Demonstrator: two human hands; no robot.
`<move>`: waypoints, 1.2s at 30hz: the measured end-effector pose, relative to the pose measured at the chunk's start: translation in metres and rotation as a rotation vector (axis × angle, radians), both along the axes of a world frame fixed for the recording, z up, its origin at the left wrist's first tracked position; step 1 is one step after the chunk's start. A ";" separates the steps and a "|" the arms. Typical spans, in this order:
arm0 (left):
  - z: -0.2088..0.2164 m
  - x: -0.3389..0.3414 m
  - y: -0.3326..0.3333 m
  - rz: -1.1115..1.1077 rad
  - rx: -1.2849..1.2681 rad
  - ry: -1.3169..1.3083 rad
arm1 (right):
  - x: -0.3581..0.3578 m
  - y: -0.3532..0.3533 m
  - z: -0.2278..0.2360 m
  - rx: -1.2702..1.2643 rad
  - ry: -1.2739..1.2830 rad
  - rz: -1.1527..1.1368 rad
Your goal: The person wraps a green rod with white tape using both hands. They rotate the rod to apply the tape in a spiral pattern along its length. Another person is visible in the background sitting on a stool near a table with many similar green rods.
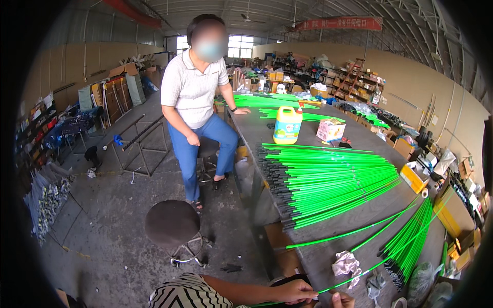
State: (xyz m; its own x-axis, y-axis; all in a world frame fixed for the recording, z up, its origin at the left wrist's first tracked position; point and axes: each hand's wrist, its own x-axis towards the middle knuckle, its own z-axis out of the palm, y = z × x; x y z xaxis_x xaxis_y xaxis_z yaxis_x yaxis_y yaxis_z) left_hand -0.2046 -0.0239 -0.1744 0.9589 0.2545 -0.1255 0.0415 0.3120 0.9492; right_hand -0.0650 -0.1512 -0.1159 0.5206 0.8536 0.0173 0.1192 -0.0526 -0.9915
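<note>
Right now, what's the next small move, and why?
Probably raise the right hand to the green rod: the left hand pinches it, while the right sits just below, apparently not gripping it.

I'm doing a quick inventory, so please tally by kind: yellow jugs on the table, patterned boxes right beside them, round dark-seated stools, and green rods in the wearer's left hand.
Yellow jug: 1
Patterned box: 1
Round dark-seated stools: 2
Green rod in the left hand: 1
Total: 5
</note>
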 end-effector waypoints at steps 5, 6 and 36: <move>-0.004 -0.002 -0.011 -0.059 0.002 -0.023 | -0.021 -0.006 -0.006 -0.078 0.172 0.024; -0.005 -0.002 -0.013 -0.077 0.000 -0.022 | -0.021 -0.008 -0.011 -0.074 0.177 0.013; 0.003 -0.006 -0.017 -0.203 0.337 0.053 | 0.042 -0.045 -0.028 0.206 0.024 -0.429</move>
State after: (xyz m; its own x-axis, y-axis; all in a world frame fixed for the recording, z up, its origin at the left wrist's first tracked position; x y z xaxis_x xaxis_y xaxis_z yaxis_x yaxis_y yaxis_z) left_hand -0.2101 -0.0410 -0.1718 0.9884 0.0962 -0.1178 0.1218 -0.0363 0.9919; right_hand -0.0229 -0.1959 -0.1438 0.8279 0.5412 0.1473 0.1064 0.1063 -0.9886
